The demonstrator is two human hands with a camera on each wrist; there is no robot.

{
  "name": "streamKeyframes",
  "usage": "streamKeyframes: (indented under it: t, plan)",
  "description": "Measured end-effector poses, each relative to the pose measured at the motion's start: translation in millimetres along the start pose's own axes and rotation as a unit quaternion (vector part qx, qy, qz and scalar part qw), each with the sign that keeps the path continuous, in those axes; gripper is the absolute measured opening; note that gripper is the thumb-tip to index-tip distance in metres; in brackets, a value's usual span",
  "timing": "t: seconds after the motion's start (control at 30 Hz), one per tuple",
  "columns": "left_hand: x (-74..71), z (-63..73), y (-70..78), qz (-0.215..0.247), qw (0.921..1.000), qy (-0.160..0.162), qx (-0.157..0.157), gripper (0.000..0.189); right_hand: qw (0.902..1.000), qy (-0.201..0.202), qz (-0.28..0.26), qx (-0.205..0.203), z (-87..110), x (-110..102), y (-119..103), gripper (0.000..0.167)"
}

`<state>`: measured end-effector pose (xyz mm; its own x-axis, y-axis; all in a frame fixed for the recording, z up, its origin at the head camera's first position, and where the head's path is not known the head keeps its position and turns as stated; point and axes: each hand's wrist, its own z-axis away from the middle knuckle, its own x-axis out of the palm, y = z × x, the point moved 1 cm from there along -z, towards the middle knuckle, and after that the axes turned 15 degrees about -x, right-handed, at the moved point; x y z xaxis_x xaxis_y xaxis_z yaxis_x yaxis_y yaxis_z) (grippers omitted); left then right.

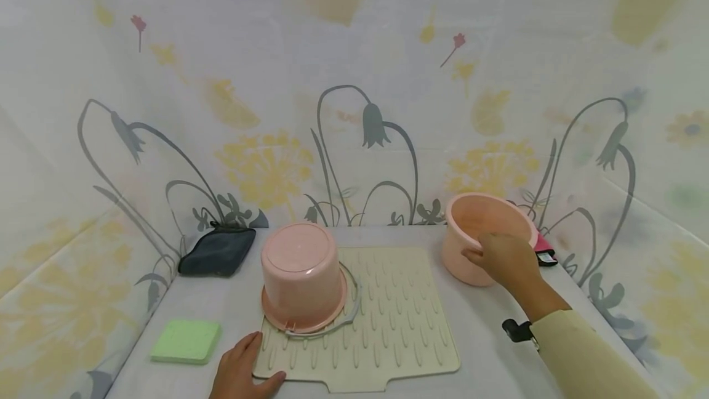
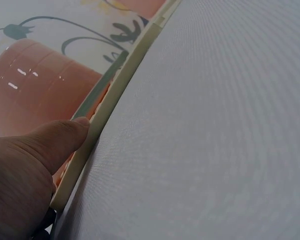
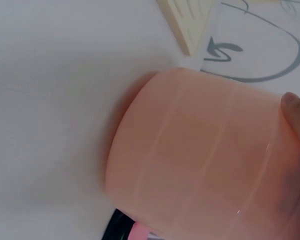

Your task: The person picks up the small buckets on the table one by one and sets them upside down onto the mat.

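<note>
A pink plastic bucket (image 1: 301,273) stands upside down on the left part of a cream ridged draining tray (image 1: 399,313), its grey handle (image 1: 351,316) lying on the ridges. At the tray's front left corner, my left hand (image 1: 239,369) holds the edges between thumb and fingers; the left wrist view shows the thumb (image 2: 65,142) against the rim. To the right of the tray, an upright pink tub (image 1: 462,257) rests on the table. My right hand (image 1: 506,263) grips its near rim, thumb outside and the other fingers hidden inside. The right wrist view shows the tub's side (image 3: 200,155).
A green sponge (image 1: 186,342) lies on the table at the front left. Behind it, a dark pouch (image 1: 218,252) sits near the back left corner. A pink and black item (image 1: 545,254) is partly hidden behind the tub. A flower-printed cloth (image 1: 354,177) hangs behind the table.
</note>
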<state>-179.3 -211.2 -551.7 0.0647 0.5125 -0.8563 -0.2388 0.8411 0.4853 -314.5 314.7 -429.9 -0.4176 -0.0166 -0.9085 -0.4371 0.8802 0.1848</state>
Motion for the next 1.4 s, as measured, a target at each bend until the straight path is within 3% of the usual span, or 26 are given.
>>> streamKeyframes:
  t: [0.23,0.6,1.0,1.23,1.4]
  plan:
    - [0.5,-1.1,0.0,-0.004,1.0000,0.001,0.002,0.101,0.9987,0.049,0.001,-0.015,4.6,-8.5,-8.0,0.063]
    - [0.8,-4.2,1.8,-0.012,0.9994,-0.022,-0.021,0.102,0.9887,0.143,0.013,-0.041,18.6,-23.3,-26.3,0.062]
    - [1.8,-5.1,1.5,-0.003,0.9990,-0.032,-0.030,0.103,0.9886,0.139,-0.051,0.024,25.6,-40.6,-52.9,0.060]
    - [2.4,-6.6,2.7,0.003,0.9984,-0.041,-0.038,0.103,0.9768,0.198,-0.076,0.027,32.8,-45.5,-66.0,0.059]
    - [2.0,-7.5,2.0,0.001,0.9983,-0.041,-0.041,0.103,0.9697,0.217,-0.103,0.040,36.2,-48.5,-74.9,0.062]
